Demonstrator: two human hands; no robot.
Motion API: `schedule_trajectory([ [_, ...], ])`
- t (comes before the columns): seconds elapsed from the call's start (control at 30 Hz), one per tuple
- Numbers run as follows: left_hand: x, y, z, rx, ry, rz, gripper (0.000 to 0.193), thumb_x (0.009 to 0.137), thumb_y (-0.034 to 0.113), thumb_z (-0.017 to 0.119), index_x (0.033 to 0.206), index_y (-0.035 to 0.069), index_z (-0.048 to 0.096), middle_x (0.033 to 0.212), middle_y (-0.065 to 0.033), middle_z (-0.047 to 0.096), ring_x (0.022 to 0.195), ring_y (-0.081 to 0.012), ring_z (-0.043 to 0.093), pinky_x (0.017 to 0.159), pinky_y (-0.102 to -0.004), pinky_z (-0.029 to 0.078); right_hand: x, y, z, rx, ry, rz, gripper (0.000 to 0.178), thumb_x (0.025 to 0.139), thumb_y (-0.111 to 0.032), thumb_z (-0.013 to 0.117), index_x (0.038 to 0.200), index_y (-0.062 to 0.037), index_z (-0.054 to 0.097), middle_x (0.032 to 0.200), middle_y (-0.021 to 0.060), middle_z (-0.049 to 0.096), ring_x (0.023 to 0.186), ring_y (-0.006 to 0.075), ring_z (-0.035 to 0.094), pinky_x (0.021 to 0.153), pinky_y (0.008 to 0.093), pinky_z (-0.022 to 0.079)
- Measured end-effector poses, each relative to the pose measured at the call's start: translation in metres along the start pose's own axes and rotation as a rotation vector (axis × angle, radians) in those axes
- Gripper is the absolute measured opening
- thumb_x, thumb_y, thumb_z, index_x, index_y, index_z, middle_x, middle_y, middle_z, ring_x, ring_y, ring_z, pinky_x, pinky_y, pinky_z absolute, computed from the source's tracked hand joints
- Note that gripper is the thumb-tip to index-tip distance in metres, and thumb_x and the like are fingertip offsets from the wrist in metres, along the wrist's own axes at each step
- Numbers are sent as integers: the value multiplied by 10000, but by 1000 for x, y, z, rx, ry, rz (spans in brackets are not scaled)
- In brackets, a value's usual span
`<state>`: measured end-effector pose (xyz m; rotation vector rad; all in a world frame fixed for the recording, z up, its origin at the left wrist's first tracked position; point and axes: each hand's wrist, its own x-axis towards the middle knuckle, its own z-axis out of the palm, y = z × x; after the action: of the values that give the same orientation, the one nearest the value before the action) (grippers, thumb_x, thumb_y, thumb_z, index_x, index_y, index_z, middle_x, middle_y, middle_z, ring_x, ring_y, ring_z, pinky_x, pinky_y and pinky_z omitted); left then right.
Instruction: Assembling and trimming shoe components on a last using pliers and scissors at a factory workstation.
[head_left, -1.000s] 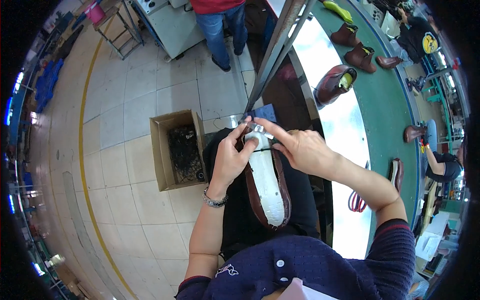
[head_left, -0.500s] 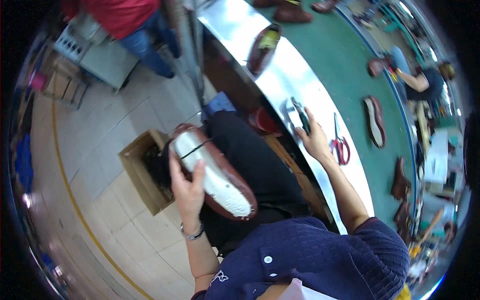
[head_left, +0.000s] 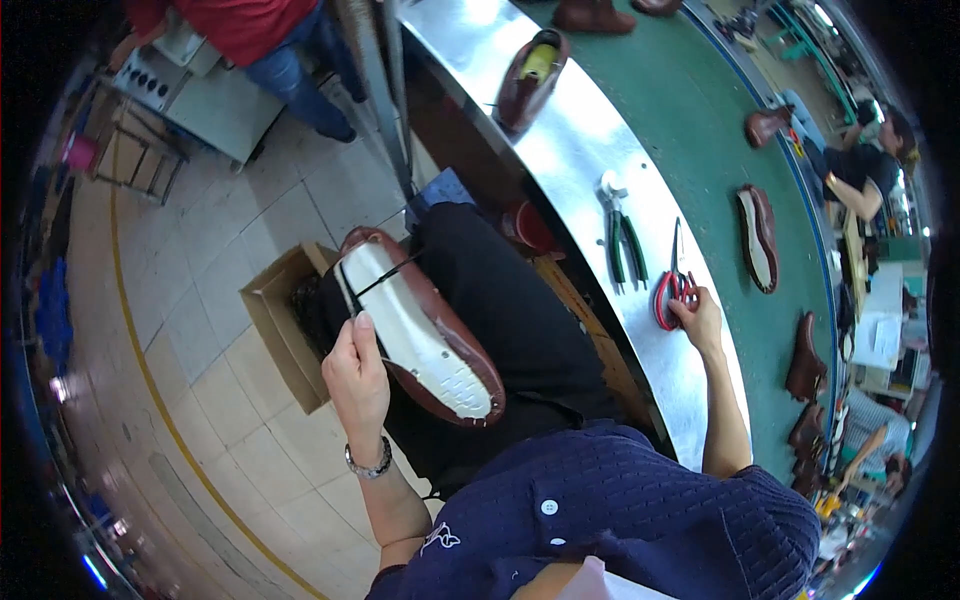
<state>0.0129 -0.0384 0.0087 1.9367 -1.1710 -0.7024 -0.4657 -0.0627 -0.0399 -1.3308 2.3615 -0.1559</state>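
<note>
A brown leather shoe upper (head_left: 440,300) with a white sole-side insole (head_left: 410,320) lies bottom up across my dark-trousered lap. A thin dark cord crosses the insole near its far end. My left hand (head_left: 357,378) is closed at the shoe's left edge, thumb and fingertips pinching a thin light strip beside the insole. On the metal bench to the right, my right hand (head_left: 700,322) has its fingers at the red handles of the scissors (head_left: 672,290), whose blades point away. Pincers (head_left: 622,235) with green handles lie on the bench left of the scissors.
Another brown shoe (head_left: 532,82) stands farther up the metal bench (head_left: 600,130). A green conveyor belt (head_left: 690,150) beyond it carries several brown shoes. On the floor at left sits an open cardboard box (head_left: 290,340). Other people work at the far left and right.
My right hand has let go of the pincers, now lying on the bench, and moved nearer to the scissors' handles. My left hand has shifted from clasping the shoe to pinching at its edge.
</note>
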Motion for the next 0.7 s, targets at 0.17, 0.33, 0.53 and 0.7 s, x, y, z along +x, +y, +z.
schedule_trajectory([
  [0.17, -4, -25, -1, -300, 4, 18, 379, 1008, 310, 495, 979, -41, 638, 654, -29, 531, 670, -66, 434, 596, -263, 417, -35, -67, -20, 948, -407, 37, 390, 785, -184, 758, 1064, -3, 553, 786, 27, 598, 646, 89, 575, 524, 205, 415],
  [0.33, -17, -4, 8, -212, 32, 77, 566, 887, 384, 658, 1252, -25, 520, 1083, -193, 613, 970, -306, 633, 828, -366, 502, -97, -165, -31, 816, -1133, -235, 853, 618, -517, 861, 1223, -16, 528, 785, -45, 473, 682, 59, 466, 602, 207, 370],
  [0.53, -43, -4, 31, -85, 105, 65, 516, 931, 351, 570, 1227, -59, 465, 1117, -238, 575, 990, -367, 606, 805, -407, 511, -133, -231, -11, 615, -1459, -288, 655, 851, -580, 637, 1190, -31, 522, 743, -36, 475, 618, 60, 483, 587, 203, 408],
  [0.7, -39, -7, 34, -19, 159, 147, 380, 951, 240, 519, 1179, -63, 496, 1080, -229, 591, 941, -375, 612, 778, -407, 512, -140, -276, -2, 340, -1292, -322, 637, 945, -651, 356, 846, -62, 576, 542, -22, 442, 446, 79, 488, 409, 220, 431],
])
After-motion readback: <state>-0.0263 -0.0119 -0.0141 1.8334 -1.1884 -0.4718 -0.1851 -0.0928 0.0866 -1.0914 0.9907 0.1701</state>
